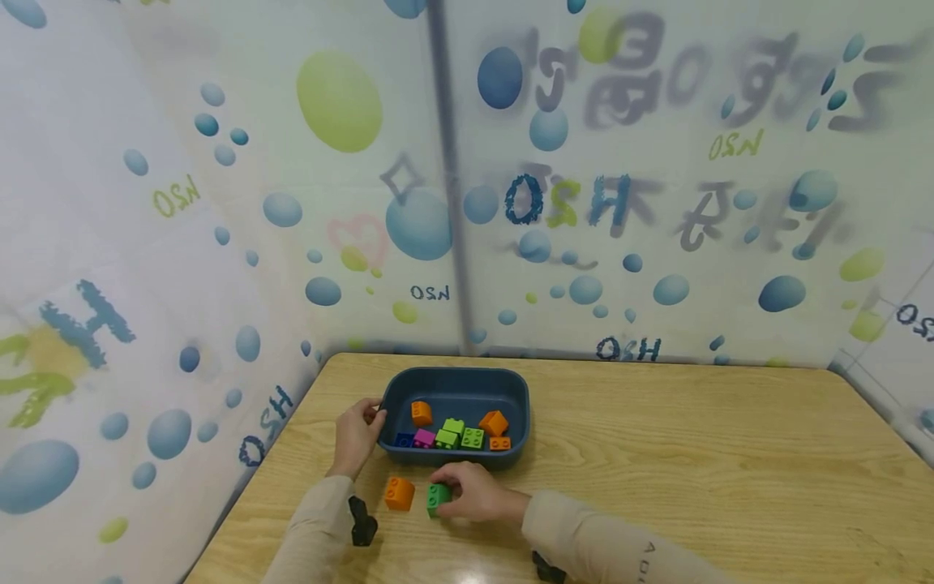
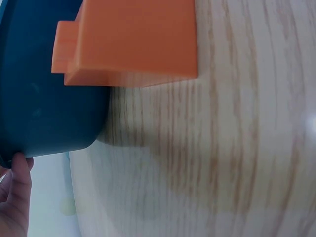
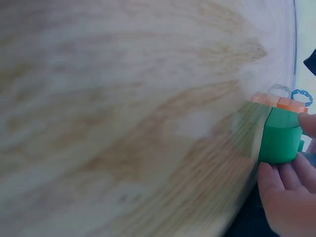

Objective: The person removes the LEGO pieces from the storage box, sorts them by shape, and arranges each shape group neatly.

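A dark blue plastic bin (image 1: 454, 380) stands on the table with its long side toward me. My left hand (image 1: 355, 434) grips its left rim; in the left wrist view, fingers (image 2: 19, 180) curl at the bin's edge. Just in front of the bin, my right hand (image 1: 474, 492) pinches a green toy building block (image 1: 435, 500). The right wrist view shows the green block (image 3: 280, 136) between thumb and fingers, low at the tabletop. To its left an orange block (image 1: 399, 493) sits on the table, its studs facing me.
Inside the bin lie several blocks: orange (image 1: 421, 414), lime green (image 1: 473, 439), magenta (image 1: 424, 439) and dark blue (image 1: 404, 440). The wooden table (image 1: 693, 462) extends to the right. A printed curtain (image 1: 657, 243) hangs behind its far edge and along the left side.
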The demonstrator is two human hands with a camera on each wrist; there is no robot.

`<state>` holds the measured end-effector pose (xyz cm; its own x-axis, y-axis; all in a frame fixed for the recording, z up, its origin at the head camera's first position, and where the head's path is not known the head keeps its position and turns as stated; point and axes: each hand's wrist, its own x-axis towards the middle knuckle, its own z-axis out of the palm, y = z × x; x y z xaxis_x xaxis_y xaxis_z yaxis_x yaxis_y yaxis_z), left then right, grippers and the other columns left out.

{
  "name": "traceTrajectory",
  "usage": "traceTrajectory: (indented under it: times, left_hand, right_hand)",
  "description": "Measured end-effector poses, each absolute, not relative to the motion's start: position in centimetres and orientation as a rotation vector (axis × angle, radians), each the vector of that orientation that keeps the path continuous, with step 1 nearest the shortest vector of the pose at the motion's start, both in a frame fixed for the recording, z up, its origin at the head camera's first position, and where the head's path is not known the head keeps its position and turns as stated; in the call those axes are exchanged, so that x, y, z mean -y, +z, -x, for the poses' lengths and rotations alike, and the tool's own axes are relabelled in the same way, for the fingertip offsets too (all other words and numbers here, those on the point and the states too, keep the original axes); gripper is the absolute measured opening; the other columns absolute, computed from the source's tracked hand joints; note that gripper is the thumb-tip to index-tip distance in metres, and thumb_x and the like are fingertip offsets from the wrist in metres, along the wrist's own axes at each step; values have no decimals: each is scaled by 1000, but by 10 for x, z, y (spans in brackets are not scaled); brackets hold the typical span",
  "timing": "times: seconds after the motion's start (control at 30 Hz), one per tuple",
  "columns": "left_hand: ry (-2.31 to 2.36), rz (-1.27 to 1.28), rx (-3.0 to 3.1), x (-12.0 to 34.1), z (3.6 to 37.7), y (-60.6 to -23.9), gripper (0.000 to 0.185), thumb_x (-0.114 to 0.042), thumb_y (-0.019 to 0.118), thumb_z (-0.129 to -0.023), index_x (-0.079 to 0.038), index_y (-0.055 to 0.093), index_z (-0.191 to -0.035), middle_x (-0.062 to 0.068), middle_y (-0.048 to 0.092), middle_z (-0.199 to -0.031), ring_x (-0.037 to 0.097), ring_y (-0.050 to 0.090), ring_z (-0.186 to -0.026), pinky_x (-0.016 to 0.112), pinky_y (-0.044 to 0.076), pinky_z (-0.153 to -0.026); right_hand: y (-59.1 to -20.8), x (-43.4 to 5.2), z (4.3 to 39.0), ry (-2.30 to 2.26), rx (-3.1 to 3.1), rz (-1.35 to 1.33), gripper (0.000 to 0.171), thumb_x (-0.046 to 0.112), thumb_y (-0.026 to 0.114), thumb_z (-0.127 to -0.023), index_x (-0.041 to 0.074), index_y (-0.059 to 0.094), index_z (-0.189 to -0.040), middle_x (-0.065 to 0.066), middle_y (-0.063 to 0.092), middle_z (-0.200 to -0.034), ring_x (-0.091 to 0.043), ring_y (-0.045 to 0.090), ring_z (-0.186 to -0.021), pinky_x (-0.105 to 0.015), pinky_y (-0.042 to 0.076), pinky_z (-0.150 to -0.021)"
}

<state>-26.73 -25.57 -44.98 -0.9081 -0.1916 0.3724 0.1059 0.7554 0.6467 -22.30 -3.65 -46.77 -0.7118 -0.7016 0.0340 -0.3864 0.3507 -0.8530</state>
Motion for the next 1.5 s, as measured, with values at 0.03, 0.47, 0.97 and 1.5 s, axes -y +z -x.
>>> traceTrajectory:
  times: [0.03,0.47,0.97,1.5]
  left_hand:
    - [-969,-69,2535,256,267,-450,19,-4,63,-80,4,63,-97,9,59,-72,18,53,-63,26,42,-53]
    - [-1002,-89,2556,255,266,-449,20,-5,61,-81,3,62,-100,9,59,-74,19,52,-64,26,42,-54]
    - [-996,-97,2547,255,267,-449,20,-6,62,-81,3,63,-99,9,59,-74,19,53,-65,28,43,-56]
    - [-1004,-102,2562,255,266,-448,20,-6,61,-82,3,62,-100,10,59,-75,19,53,-66,28,44,-56]
  right_hand:
    - [-468,36,223,-1298,-2284,964,37,5,70,-72,0,60,-107,-2,61,-100,-5,54,-87,-18,44,-73]
    - [-467,33,221,-1338,-2244,829,36,1,70,-71,1,59,-106,1,59,-95,-7,54,-81,-20,45,-71]
    - [-469,34,221,-1341,-2289,834,35,3,71,-70,0,60,-103,1,60,-89,-7,54,-77,-17,44,-67]
    - [-460,24,220,-1368,-2266,885,36,7,70,-73,-1,59,-106,-5,60,-101,-13,56,-90,-22,45,-76]
